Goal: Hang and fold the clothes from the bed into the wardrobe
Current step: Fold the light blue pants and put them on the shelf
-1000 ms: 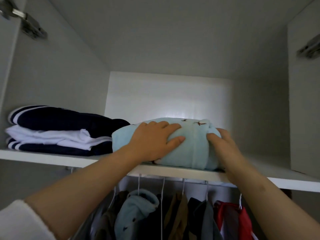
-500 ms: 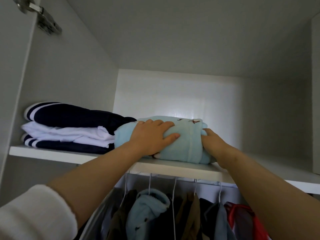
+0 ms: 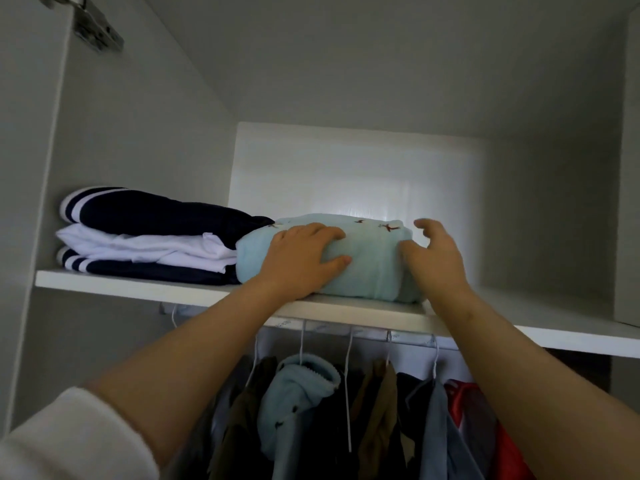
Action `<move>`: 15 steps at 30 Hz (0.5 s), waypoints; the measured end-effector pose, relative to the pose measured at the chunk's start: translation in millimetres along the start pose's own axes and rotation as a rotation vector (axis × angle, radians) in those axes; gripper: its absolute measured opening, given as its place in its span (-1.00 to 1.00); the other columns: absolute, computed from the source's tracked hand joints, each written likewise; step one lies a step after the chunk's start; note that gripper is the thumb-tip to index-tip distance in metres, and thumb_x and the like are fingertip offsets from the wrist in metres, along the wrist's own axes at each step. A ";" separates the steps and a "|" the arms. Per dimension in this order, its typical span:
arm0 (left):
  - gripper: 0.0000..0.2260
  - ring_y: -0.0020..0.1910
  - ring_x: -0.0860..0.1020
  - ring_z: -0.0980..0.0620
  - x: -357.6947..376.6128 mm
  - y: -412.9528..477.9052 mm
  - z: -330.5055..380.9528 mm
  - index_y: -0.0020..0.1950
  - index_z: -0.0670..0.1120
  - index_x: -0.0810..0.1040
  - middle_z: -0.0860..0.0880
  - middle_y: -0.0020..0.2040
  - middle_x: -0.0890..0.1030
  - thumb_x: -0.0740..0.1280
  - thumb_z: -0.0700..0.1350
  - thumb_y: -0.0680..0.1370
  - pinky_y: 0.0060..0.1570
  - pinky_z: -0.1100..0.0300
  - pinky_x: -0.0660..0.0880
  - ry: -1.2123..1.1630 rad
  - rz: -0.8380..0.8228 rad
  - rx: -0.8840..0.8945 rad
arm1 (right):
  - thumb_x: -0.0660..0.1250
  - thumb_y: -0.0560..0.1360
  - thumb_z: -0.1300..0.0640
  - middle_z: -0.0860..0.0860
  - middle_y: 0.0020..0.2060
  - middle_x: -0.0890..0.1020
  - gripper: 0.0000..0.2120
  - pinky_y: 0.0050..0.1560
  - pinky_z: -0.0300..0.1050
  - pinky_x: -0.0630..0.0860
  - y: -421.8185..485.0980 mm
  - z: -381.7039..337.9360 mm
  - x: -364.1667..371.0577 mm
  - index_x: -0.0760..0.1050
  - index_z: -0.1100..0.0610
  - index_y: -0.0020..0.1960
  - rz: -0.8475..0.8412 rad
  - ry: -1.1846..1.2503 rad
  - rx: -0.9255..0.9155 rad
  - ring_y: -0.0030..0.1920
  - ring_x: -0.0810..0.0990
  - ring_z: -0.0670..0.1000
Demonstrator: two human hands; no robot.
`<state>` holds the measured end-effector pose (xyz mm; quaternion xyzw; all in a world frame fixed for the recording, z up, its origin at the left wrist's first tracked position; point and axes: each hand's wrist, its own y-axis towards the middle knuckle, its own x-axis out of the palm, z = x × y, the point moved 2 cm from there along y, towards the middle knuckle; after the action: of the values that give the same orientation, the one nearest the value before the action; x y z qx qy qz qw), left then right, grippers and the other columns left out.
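Observation:
A folded light-blue garment [image 3: 372, 261] with small dark-red marks lies on the white upper wardrobe shelf [image 3: 138, 285]. My left hand [image 3: 301, 259] lies flat on its front left, fingers spread and pressing into the cloth. My right hand [image 3: 434, 256] is at the garment's right end, fingers loosely spread and lifted; only the thumb side seems to touch the cloth. To the left, touching the blue garment, sits a stack of folded navy and white clothes [image 3: 145, 237].
Below the shelf, several garments hang on white hangers [image 3: 348, 368] from a rail: a light-blue fleece [image 3: 294, 396], brown, dark, grey and red pieces. A door hinge [image 3: 97, 27] sits top left. The shelf's right part [image 3: 540, 323] is bare up to the side wall.
My right hand has come off the garment's right end and opened. The left hand stays pressed on it. The view has shifted slightly.

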<state>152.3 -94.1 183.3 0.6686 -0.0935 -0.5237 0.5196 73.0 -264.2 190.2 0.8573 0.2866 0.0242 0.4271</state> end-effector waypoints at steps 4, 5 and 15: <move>-0.72 0.18 0.43 0.07 -16.2 -39.4 16.8 0.23 0.02 0.48 0.07 0.18 0.50 0.25 0.04 0.55 0.20 0.21 0.31 -0.294 0.113 -0.066 | 0.28 0.50 0.12 -0.18 0.03 0.51 -0.78 0.03 -0.24 0.35 -49.2 -22.3 -13.0 0.45 -0.06 0.12 -0.005 0.123 -0.278 0.04 0.45 -0.12; -0.75 0.12 0.44 0.12 -17.7 -52.5 23.1 0.21 0.01 0.50 0.09 0.12 0.50 0.26 0.01 0.55 0.10 0.33 0.32 -0.352 0.134 -0.069 | 0.29 0.49 0.12 -0.21 -0.01 0.51 -0.81 0.01 -0.24 0.39 -63.3 -22.5 -12.6 0.45 -0.08 0.07 -0.040 0.150 -0.277 0.03 0.48 -0.13; -0.78 -0.16 0.57 0.33 34.0 -180.3 55.4 -0.13 0.19 0.53 0.29 -0.19 0.61 0.33 -0.17 0.53 -0.11 0.47 0.45 -0.800 0.149 -0.284 | 0.33 0.48 0.27 -0.18 -0.15 0.56 -0.74 -0.16 -0.52 0.39 -175.3 49.1 5.4 0.45 -0.11 -0.13 -0.311 0.347 -0.025 -0.23 0.51 -0.36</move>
<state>47.3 -70.1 24.8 0.3264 -0.2626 -0.7104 0.5656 9.1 -214.1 27.2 0.7802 0.4843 0.1087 0.3807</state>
